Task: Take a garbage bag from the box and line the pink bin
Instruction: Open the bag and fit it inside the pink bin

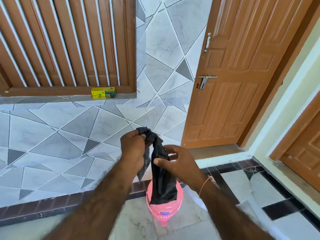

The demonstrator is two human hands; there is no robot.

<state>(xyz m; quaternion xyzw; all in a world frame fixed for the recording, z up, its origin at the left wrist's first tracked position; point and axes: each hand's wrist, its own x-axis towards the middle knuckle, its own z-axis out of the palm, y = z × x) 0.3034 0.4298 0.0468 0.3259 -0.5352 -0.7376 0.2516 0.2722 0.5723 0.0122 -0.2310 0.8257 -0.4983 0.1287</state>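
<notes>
A black garbage bag (161, 179) hangs in a narrow, partly bunched strip above the pink bin (165, 209), which stands on the floor by the wall and has a blue label on its side. My left hand (134, 148) is closed around the crumpled top of the bag. My right hand (180, 161) touches the bag lower down with thumb and fingers spread around the strip. The bag's lower end covers the bin's top, so the bin's opening is hidden. The yellow-green box (103, 92) lies on the window ledge, well away from both hands.
A barred wooden window (65, 44) fills the upper left above a grey tiled wall (69, 135). A brown door (242, 75) stands open on the right with a raised threshold (216, 151). A second door's frame (297, 149) is at far right. The floor (259, 187) is black-and-white tile.
</notes>
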